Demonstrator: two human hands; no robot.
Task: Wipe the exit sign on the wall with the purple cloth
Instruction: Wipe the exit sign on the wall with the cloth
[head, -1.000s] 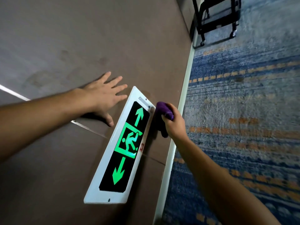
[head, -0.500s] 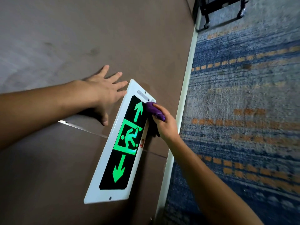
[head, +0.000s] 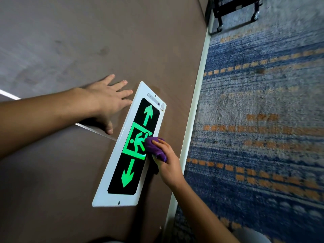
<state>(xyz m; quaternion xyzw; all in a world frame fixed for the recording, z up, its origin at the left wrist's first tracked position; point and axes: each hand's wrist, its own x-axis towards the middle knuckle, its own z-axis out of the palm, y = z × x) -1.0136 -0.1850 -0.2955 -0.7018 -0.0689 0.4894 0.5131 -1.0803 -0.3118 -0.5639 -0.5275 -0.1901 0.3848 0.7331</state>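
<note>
The exit sign (head: 135,178) is a white-framed black panel with two green arrows and a green running figure, mounted low on the brown wall (head: 87,41). My right hand (head: 168,165) is shut on the bunched purple cloth (head: 154,148) and presses it against the sign's right side, beside the running figure. The cloth covers part of the green square's right edge. My left hand (head: 107,100) lies flat on the wall with fingers spread, just left of the sign's upper end.
A white baseboard (head: 196,106) runs along the foot of the wall. Blue and grey carpet (head: 263,120) with orange dashes covers the floor on the right. A black wheeled cart frame (head: 235,13) stands at the far end by the wall.
My right hand has slid the purple cloth from the sign's upper right corner down to its middle, by the running figure. My left hand stays flat on the wall.
</note>
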